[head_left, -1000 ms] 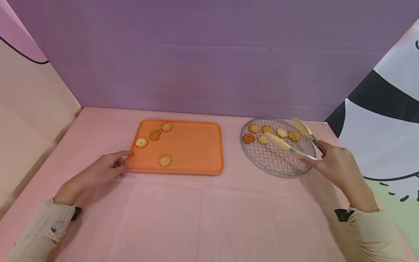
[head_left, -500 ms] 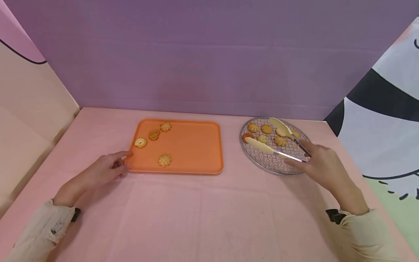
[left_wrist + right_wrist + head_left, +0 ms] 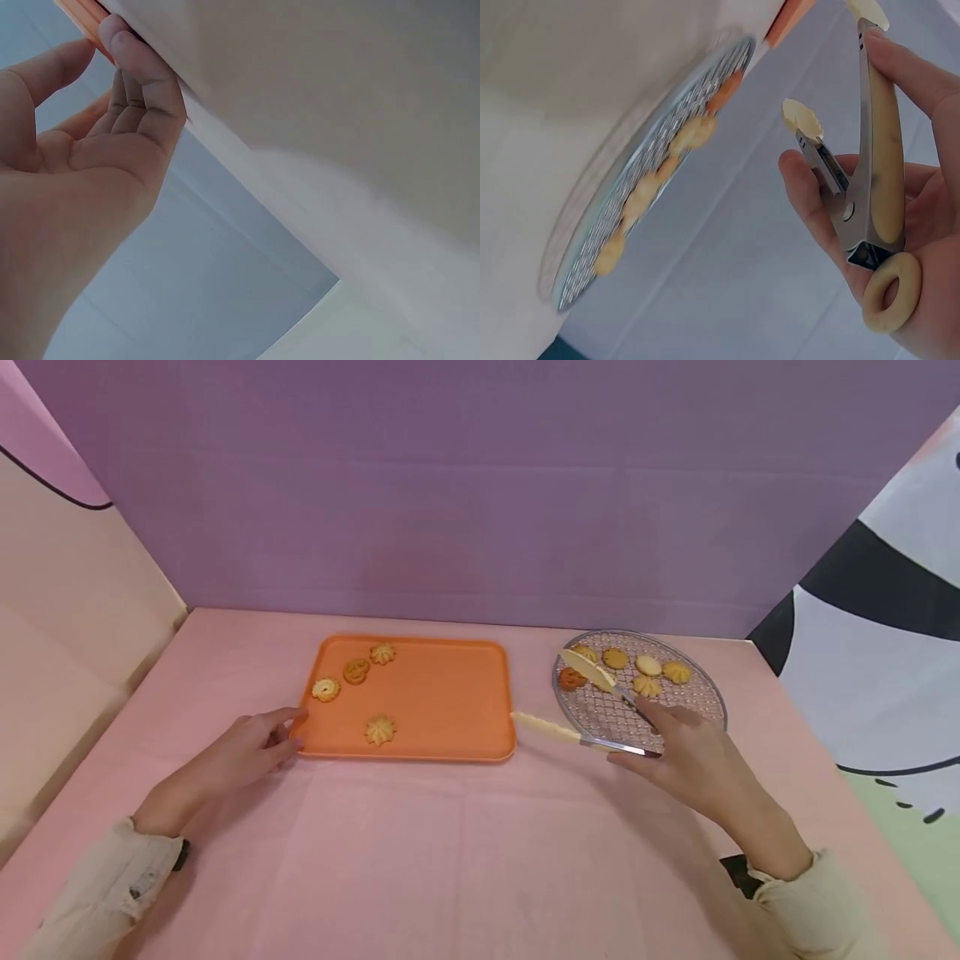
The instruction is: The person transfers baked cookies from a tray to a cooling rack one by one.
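My left hand (image 3: 240, 756) holds the left edge of an orange tray (image 3: 442, 702), thumb and index finger at its rim. Several cookies lie on that tray, among them a flower-shaped cookie (image 3: 380, 730) near the front. With my right hand (image 3: 693, 760) I grip metal tongs (image 3: 866, 172) with cream tips, their arms spread and nothing between them. One tong tip is above the left side of a round wire rack (image 3: 611, 718), partly covering cookies there. The other tip points at the tray's right edge. On the rack lie several cookies, including a reddish-brown one (image 3: 572, 678).
A pink cloth (image 3: 450, 843) covers the table. Behind it rises a purple backdrop (image 3: 480, 510), with a beige panel (image 3: 82, 577) at the left and a patterned panel (image 3: 862, 652) at the right. The rack stands right of the tray, a gap between them.
My right hand has moved left with the tongs, from the rack's right side toward the tray. A flower-shaped cookie on the rack now shows uncovered. My left hand stays at the tray.
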Action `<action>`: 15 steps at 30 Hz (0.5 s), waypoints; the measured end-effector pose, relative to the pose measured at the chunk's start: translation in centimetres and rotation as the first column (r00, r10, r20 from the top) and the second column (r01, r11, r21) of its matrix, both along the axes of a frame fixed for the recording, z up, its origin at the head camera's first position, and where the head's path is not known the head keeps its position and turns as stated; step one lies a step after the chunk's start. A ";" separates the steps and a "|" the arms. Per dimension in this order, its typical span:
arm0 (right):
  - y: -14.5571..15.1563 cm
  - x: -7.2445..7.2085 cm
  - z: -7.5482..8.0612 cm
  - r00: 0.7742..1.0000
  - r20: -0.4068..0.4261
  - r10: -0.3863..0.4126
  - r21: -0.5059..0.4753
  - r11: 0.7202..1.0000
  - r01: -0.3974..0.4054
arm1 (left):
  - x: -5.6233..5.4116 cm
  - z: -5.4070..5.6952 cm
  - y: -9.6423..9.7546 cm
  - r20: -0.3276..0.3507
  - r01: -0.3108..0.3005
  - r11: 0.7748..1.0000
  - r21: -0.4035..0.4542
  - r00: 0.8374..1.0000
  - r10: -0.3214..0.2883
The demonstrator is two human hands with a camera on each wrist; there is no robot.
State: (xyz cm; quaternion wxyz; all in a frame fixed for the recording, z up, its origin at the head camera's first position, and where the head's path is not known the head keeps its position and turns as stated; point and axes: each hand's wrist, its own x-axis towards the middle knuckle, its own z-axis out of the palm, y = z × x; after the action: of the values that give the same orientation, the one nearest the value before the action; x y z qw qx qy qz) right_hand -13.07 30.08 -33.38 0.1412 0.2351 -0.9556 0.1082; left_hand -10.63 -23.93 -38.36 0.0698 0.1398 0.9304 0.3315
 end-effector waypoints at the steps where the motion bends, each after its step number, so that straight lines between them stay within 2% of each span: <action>1: -0.4 0.2 -0.1 1.000 -0.010 0.020 0.006 1.000 -0.020 | 0.0 0.0 0.1 -0.006 -0.003 1.000 -0.004 1.000 0.003; 9: -3.8 0.5 -1.1 0.989 -0.034 0.142 0.042 0.989 -0.140 | -0.1 -0.1 0.1 0.006 -0.023 1.000 -0.013 1.000 0.023; 15: -6.2 -0.1 -1.3 0.966 -0.103 0.237 0.025 0.971 -0.236 | -0.2 0.0 0.1 0.018 -0.019 1.000 -0.010 1.000 0.020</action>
State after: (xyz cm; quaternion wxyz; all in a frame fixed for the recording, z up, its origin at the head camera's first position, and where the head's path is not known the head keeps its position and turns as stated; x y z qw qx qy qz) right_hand -13.16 23.89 -34.66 0.1759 0.3536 -0.9126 0.1057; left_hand -10.81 -23.82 -38.34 0.0757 0.1273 0.9326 0.3290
